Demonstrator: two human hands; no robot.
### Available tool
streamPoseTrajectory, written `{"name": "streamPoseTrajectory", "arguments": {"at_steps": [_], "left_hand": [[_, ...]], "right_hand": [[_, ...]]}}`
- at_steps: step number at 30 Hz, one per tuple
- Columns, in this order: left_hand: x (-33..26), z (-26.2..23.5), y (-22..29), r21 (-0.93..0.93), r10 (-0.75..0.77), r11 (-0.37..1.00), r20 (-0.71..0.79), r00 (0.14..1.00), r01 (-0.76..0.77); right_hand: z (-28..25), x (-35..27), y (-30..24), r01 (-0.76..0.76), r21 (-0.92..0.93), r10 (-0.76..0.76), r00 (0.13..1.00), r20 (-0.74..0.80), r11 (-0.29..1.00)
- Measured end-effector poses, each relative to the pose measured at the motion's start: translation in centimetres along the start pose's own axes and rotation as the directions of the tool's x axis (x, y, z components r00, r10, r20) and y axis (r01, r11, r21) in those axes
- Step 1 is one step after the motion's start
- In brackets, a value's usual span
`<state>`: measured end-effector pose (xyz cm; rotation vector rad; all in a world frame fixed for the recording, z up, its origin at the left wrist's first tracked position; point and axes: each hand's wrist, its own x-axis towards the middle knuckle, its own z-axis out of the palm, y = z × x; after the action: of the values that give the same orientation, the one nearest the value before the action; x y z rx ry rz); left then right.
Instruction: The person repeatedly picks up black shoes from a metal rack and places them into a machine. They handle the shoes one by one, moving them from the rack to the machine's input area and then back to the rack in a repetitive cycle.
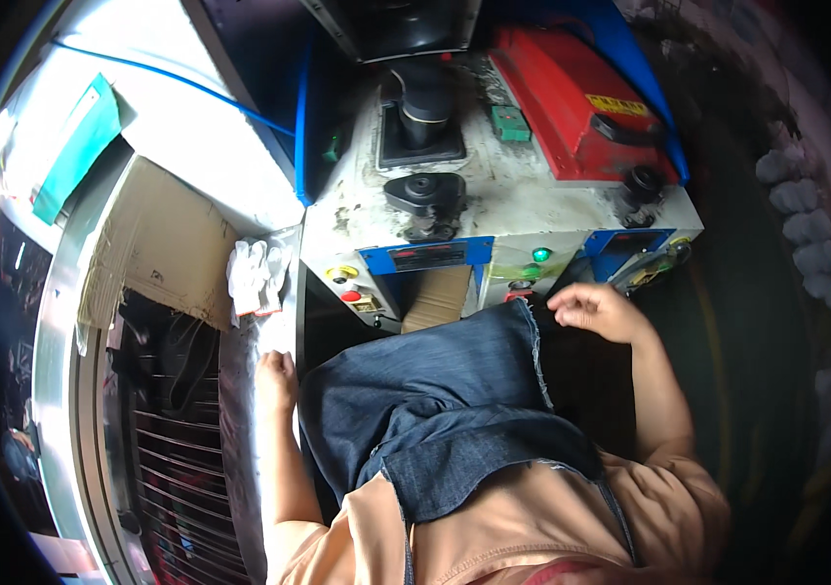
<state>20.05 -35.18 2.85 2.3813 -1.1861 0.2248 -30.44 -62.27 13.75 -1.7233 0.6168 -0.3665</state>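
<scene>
My left hand (277,378) is closed in a loose fist at the bright metal ledge (286,292) on the left; nothing sticks out of it. A pair of white knit gloves (257,276) lies on that ledge just beyond it. My right hand (599,310) hovers by the machine's front panel, fingers loosely bent and apart from the thumb, holding nothing. It is beside the denim apron (435,375) over my lap. Before me stands the scuffed white machine (523,219) with a green lit button (541,254) and a red button (350,295). A black upright shoe-shaped form (423,97) rises from its top.
A red sloped cover (572,107) occupies the machine's right side. Black knobs (425,193) project at its front. Left of the ledge, a cardboard piece (167,234) stands over black shoes (186,361) on a wire rack (181,453). Pale bundles (808,229) line the far right.
</scene>
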Motion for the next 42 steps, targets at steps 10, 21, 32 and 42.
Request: {"name": "streamPoseTrajectory", "arguments": {"at_steps": [10, 21, 32, 42], "left_hand": [[-2.3, 2.0, -4.6, 0.167, -0.178, 0.969, -0.036, 0.983, 0.181], [-2.3, 1.3, -4.4, 0.080, -0.212, 0.974, -0.015, 0.977, 0.212], [-1.5, 1.7, -3.4, -0.695, -0.333, 0.667, 0.044, 0.942, 0.269], [-6.0, -9.7, 7.6, -0.742, -0.178, -0.647, 0.367, 0.913, 0.172]], "right_hand": [[-5.8, 30.5, -10.0, 0.003, -0.605, -0.315, 0.856, -0.410, 0.797], [-6.5, 37.8, -12.0, -0.066, -0.017, 0.047, 0.851, -0.524, 0.998], [2.4, 22.3, -13.9, 0.223, 0.539, -0.109, 0.966, -0.235, 0.812], [27.6, 17.1, -9.3, 0.040, 0.490, -0.225, 0.919, 0.324, 0.871]]}}
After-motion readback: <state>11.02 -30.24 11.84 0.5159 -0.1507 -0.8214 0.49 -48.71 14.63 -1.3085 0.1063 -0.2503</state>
